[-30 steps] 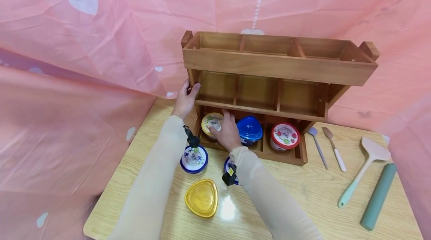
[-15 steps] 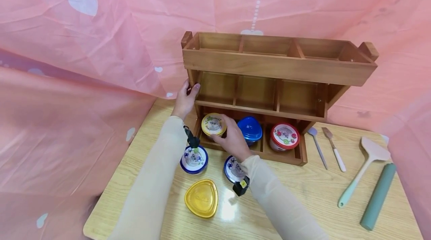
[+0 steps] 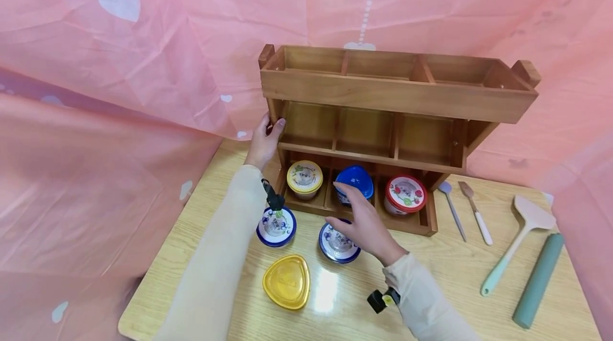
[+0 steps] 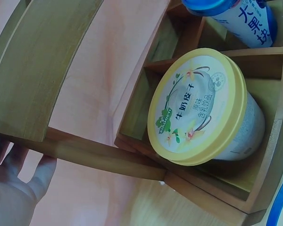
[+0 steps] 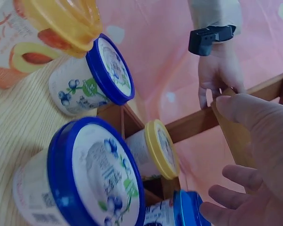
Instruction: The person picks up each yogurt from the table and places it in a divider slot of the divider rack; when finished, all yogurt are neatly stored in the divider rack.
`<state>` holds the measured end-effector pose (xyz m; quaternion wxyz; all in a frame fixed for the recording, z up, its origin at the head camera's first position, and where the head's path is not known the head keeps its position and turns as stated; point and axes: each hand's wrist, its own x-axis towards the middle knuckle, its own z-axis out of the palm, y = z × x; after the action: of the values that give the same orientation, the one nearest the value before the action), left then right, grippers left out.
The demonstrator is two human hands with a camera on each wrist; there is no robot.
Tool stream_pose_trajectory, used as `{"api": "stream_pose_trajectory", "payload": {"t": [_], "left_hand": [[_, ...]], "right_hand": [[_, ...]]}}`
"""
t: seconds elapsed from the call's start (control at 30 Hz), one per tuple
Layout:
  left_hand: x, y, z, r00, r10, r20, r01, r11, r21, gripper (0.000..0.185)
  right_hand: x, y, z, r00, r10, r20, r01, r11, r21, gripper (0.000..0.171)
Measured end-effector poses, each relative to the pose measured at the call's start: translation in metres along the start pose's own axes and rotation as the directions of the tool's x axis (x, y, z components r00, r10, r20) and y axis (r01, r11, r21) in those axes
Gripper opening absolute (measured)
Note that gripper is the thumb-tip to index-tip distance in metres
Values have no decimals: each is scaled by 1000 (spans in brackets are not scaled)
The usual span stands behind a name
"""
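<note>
Fingers [image 3: 353, 196] of the right hand [image 3: 367, 227] splay near a blue-rimmed tub [image 3: 338, 248], the left hand [image 3: 264, 142] gripping the rack [image 3: 397, 94].

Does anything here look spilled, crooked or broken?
Nothing stands out. The yellow tub, blue tub and red tub sit lidded in separate bottom compartments of the shelf, which the left hand grips. No spill shows on the table; its bright patch looks like glare.

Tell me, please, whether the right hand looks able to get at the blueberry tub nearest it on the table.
Very likely yes: the right hand holds nothing, and the blueberry tub stands on the table, outside the wooden rack, with nothing resting on top.
</note>
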<state>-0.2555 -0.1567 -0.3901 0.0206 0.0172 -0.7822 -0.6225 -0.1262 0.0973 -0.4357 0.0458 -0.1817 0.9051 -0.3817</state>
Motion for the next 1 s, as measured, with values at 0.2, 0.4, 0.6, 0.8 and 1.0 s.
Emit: {"api": "stream_pose_trajectory", "payload": {"t": [0.2, 0.4, 0.6, 0.8, 1.0], "left_hand": [[4, -7, 2, 1000, 15, -5, -15, 1000, -2, 54], [14, -22, 5, 999, 38, -16, -38, 999, -1, 54], [0, 1, 2, 1000, -4, 13, 4, 1000, -28, 54], [-10, 15, 1, 1000, -20, 24, 20, 999, -28, 53], [-11, 16, 0, 999, -29, 19, 29, 999, -29, 53]], "right_hand": [[-21, 13, -7, 999, 49, 20, -49, 999, 7, 80], [-39, 26, -6, 998, 63, -10, -63, 997, 34, 83], [-58, 41, 6, 997, 61, -53, -55, 992, 112, 86], [-72, 59, 26, 992, 120, -45, -104, 960, 259, 95], [-81, 72, 45, 982, 185, -31, -164, 926, 339, 102]]}}
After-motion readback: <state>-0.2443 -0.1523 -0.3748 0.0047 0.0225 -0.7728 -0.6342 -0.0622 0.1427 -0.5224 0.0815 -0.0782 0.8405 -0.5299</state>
